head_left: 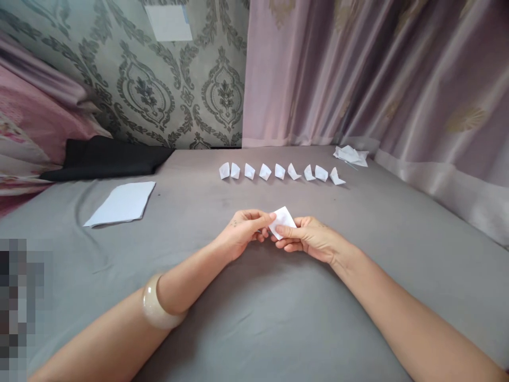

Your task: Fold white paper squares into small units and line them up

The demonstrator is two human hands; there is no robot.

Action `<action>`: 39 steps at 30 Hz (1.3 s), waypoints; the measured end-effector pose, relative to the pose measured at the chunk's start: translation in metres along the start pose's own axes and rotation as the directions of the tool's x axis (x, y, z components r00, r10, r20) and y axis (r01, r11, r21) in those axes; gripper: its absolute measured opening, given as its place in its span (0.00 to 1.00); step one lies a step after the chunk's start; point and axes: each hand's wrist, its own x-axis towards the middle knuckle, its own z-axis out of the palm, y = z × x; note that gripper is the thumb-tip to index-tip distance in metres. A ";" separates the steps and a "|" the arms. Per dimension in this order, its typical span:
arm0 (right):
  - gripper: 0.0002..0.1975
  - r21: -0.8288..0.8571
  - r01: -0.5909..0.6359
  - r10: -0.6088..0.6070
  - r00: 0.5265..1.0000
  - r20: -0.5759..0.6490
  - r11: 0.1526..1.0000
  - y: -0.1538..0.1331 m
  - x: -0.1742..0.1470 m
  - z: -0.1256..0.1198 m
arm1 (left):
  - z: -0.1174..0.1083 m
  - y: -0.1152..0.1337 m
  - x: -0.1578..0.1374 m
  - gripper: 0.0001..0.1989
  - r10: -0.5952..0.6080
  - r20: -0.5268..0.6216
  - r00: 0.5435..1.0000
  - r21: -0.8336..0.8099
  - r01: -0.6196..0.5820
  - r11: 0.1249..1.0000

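Between my two hands is a small folded square of white paper (pixel 284 216), tilted so that one corner points up. My left hand (pixel 247 229) pinches its left corner, thumb on top. From the right, my right hand (pixel 308 237) grips the lower right part with the thumb across the face and fingers beneath. Both hands are above the grey cloth. Beyond them stands a row of several small folded white paper pieces (pixel 265 171). The back of the held paper is hidden by my fingers.
A stack of white paper sheets (pixel 122 203) lies at the left on the grey sheet (pixel 254 323). Behind it is a folded black cloth (pixel 107 156). More white paper pieces (pixel 350 155) are heaped at the back right, near the pink curtain (pixel 302 79).
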 end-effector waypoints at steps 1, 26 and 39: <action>0.12 -0.009 0.006 -0.006 1.000 0.003 1.000 0.000 0.000 0.000 | 0.001 -0.001 0.000 0.17 0.023 -0.015 1.000 0.021 -0.023 1.000; 0.19 -0.670 0.435 -0.705 0.684 -0.189 0.602 0.003 0.001 0.007 | 0.005 -0.003 -0.007 0.09 0.351 -0.079 0.933 0.541 -0.255 0.802; 0.12 -0.221 0.463 -0.506 0.836 -0.211 0.858 0.002 0.000 0.017 | 0.007 0.004 -0.007 0.11 0.277 -0.108 0.955 0.074 -0.270 0.960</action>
